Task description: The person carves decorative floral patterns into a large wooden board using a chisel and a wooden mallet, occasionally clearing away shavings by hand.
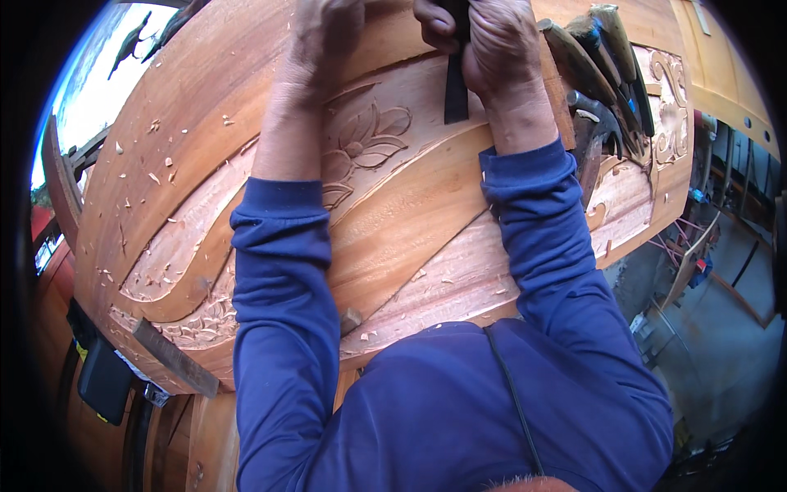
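Both my arms, in blue sleeves, reach across a large carved wooden panel (410,246) to the top of the view. My right hand (496,49) is closed round a dark flat strip (456,94), whose lower end hangs over the panel; its upper part is hidden, and I cannot tell its kind. Beside it, my left hand (328,29) is cut off by the upper edge, so its fingers are hidden. A carved flower with leaves (361,148) lies between my forearms. Pale wood chips (154,127) are scattered over the left part of the panel.
To the right of my right forearm, several wooden-handled tools (586,61) lie bunched on the panel with a hammer (597,123). A wooden bar (175,357) crosses the panel's lower left edge, near a black case (105,381). Loose clutter stands on the floor (713,353) at right.
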Motion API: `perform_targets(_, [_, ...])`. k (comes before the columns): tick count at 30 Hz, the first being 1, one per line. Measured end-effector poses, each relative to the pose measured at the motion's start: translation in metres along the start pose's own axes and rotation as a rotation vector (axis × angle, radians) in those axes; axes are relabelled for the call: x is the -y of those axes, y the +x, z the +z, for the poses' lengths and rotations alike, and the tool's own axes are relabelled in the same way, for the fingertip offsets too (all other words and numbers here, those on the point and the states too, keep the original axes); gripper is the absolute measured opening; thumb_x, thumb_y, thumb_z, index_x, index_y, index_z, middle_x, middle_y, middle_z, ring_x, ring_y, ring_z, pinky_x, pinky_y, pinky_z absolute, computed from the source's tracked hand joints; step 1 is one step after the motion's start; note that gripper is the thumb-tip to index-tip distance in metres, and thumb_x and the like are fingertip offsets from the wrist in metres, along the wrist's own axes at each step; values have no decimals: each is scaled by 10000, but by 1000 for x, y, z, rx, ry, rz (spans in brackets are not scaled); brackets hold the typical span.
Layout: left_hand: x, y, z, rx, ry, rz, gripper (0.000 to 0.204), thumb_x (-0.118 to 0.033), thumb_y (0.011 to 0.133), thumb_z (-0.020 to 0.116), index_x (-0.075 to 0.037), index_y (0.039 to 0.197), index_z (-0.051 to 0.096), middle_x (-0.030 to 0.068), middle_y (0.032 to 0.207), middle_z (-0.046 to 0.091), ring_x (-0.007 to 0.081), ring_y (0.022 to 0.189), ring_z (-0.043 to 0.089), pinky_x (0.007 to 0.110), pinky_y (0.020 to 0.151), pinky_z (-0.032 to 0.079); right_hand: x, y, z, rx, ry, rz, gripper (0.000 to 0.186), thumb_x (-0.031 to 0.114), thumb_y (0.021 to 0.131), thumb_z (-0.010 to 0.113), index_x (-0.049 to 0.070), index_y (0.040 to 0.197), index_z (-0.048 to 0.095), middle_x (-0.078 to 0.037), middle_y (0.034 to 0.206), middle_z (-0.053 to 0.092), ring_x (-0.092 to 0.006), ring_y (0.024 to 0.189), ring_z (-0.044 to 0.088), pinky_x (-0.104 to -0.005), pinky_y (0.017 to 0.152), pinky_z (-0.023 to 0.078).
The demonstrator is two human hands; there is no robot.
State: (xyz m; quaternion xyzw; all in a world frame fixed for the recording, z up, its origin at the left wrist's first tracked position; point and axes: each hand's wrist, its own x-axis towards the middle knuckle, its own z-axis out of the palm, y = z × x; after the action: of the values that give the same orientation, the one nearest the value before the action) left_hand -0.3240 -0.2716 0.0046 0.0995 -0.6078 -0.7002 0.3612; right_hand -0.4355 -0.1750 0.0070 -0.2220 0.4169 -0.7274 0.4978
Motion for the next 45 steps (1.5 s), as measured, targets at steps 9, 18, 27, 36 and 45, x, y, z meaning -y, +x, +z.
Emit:
perform_targets(9, [20, 3, 4, -208, -313, -104, 314, -286, 1103, 537, -109, 1357, 584, 31, 1052, 695, 96, 819, 670, 237, 729, 564, -14, -5, 12, -56, -41, 33, 196, 298, 1092, 571, 120, 1171, 595, 11, 816, 577, -54, 581, 494, -191, 478, 375])
perform_targets(18, [20, -1, -21, -466, 0, 217, 317, -296, 1051, 510, -28, 1212, 564, 149, 1088, 686, 212, 911, 719, 312, 819, 587, -16, -11, 24, 131, 46, 222, 206, 283, 1094, 569, 127, 1226, 604, 21, 793, 547, -40, 560, 449, -189, 472, 346])
perform_targets(27, [19, 2, -4, -238, -20, 194, 622, -501, 1077, 419, -27, 1474, 490, 174, 1217, 668, 236, 993, 710, 345, 840, 556, -3, 2, -1, -179, -103, -38, 253, 422, 1071, 582, 175, 1061, 530, 11, 776, 526, -52, 492, 460, -192, 388, 321])
perform_targets(36, [1, 0, -3, -156, -219, -13, 681, -531, 1072, 433, -4, 1501, 487, 163, 1306, 642, 227, 1068, 674, 346, 904, 528, -6, -7, 19, -33, -122, 58, 211, 282, 1093, 569, 93, 1179, 601, 0, 815, 550, -53, 598, 505, -185, 457, 376])
perform_targets(45, [-1, 3, 11, -263, -27, 6, 735, -583, 1077, 370, -12, 1536, 429, 174, 1316, 627, 239, 1084, 661, 376, 937, 519, 7, -3, 1, -97, -125, 62, 212, 356, 1088, 566, 147, 1060, 545, 29, 789, 532, -57, 507, 451, -201, 422, 329])
